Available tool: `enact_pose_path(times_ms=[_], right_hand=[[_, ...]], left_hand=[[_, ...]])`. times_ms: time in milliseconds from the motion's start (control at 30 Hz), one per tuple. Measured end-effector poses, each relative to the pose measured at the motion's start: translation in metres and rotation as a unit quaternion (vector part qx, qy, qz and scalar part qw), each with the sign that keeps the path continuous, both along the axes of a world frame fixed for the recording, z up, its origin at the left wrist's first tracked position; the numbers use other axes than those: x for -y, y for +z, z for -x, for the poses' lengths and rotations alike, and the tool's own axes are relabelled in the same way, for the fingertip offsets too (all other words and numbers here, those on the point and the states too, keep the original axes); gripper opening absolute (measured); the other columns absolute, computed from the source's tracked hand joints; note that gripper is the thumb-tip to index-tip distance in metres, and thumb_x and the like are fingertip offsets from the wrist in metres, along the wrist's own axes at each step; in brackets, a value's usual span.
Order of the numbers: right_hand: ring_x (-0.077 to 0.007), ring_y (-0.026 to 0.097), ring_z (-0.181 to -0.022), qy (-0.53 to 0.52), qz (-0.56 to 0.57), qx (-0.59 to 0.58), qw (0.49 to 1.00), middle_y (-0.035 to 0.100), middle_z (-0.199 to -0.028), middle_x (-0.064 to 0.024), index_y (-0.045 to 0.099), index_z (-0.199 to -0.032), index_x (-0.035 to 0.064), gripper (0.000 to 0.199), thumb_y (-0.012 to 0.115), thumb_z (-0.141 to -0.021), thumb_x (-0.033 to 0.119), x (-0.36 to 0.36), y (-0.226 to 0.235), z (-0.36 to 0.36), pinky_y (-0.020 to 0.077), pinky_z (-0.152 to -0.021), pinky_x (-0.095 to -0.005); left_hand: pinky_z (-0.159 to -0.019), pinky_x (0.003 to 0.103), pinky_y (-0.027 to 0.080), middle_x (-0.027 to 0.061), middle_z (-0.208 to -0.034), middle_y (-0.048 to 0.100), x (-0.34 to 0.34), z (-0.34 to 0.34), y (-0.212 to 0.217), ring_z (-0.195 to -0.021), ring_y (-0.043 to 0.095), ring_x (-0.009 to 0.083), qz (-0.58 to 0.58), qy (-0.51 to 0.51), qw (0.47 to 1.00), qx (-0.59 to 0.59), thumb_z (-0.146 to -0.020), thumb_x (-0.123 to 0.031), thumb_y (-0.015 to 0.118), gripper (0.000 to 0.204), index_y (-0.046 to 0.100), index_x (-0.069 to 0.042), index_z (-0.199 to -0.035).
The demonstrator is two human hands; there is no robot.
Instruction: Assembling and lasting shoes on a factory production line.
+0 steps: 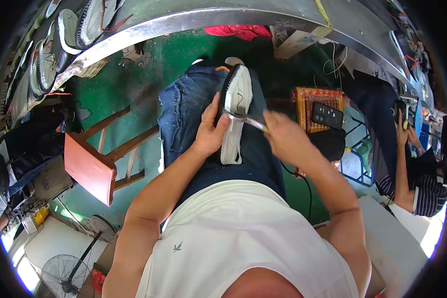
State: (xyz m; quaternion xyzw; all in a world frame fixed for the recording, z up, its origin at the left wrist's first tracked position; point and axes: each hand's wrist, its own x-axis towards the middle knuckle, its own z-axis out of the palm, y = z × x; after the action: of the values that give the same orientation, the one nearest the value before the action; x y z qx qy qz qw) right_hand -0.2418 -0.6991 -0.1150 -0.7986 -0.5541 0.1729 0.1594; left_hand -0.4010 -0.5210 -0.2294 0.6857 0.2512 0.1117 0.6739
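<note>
A white shoe (235, 111) with a dark ribbed sole edge lies lengthwise on my lap, over worn blue jeans (188, 114). My left hand (211, 131) wraps its side, steadying it; my right hand (285, 136) is closed on metal pliers (246, 118) whose tip bites at the shoe's upper. I judge the pulling step is in hand, and the next move calls for a firm, even tug. An orange-seated wooden stool (92, 166) stands to my left on the green floor (134, 89).
</note>
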Motion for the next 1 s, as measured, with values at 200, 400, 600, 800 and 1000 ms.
enact_pose_path(times_ms=[200, 400, 600, 800, 1000], right_hand=[[-0.0189, 0.067, -0.075, -0.141, 0.225, -0.477, 0.838, 0.069, -0.092, -0.0106, 0.061, -0.117, -0.0038, 0.03, 0.063, -0.098, 0.02, -0.032, 0.009, -0.03, 0.0538, -0.068, -0.0325], [-0.0134, 0.064, -0.07, -0.197, 0.072, -0.644, 0.736, 0.068, -0.083, -0.0065, 0.063, -0.108, -0.0014, 0.026, 0.063, -0.098, 0.022, -0.007, -0.054, 0.004, 0.0498, -0.056, -0.0276], [-0.0165, 0.07, -0.08, -0.182, 0.101, -0.567, 0.797, 0.069, -0.087, -0.0086, 0.061, -0.107, -0.0027, 0.036, 0.055, -0.103, 0.033, -0.013, -0.003, -0.039, 0.0534, -0.054, -0.0285], [-0.0281, 0.066, -0.066, -0.093, 0.165, -0.369, 0.91, 0.065, -0.073, -0.0154, 0.06, -0.088, -0.0025, 0.045, 0.048, -0.105, 0.038, -0.069, 0.004, -0.055, 0.0503, -0.065, -0.0422], [-0.0302, 0.064, -0.067, -0.033, 0.068, -0.3, 0.951, 0.063, -0.072, -0.017, 0.059, -0.088, -0.0027, 0.042, 0.049, -0.105, 0.035, -0.054, -0.013, -0.035, 0.0496, -0.065, -0.0406]], left_hand=[[-0.116, 0.038, 0.032, 0.025, -0.149, 0.044, 0.006, -0.005, 0.017, -0.139, 0.042, 0.0349, -0.086, 0.034, 0.996, -0.019, -0.101, -0.024, 0.06, 0.07, 0.027, -0.004, -0.159], [-0.098, 0.051, 0.051, 0.0393, -0.139, 0.048, -0.011, -0.013, 0.045, -0.12, 0.055, 0.0546, -0.288, -0.059, 0.955, -0.035, -0.096, -0.014, 0.056, 0.064, 0.037, -0.021, -0.156], [-0.094, 0.051, 0.053, 0.0409, -0.131, 0.053, -0.018, -0.013, 0.047, -0.113, 0.06, 0.0543, -0.293, -0.063, 0.953, -0.042, -0.097, -0.016, 0.055, 0.055, 0.045, -0.021, -0.15], [-0.102, 0.047, 0.049, 0.0319, -0.14, 0.052, -0.014, -0.01, 0.054, -0.122, 0.057, 0.0489, -0.343, -0.127, 0.924, -0.108, -0.1, -0.012, 0.053, 0.052, 0.043, -0.006, -0.15], [-0.103, 0.048, 0.046, 0.0365, -0.143, 0.047, -0.002, -0.005, 0.055, -0.124, 0.055, 0.0504, -0.207, -0.057, 0.964, -0.159, -0.099, -0.023, 0.059, 0.077, 0.016, 0.001, -0.158]])
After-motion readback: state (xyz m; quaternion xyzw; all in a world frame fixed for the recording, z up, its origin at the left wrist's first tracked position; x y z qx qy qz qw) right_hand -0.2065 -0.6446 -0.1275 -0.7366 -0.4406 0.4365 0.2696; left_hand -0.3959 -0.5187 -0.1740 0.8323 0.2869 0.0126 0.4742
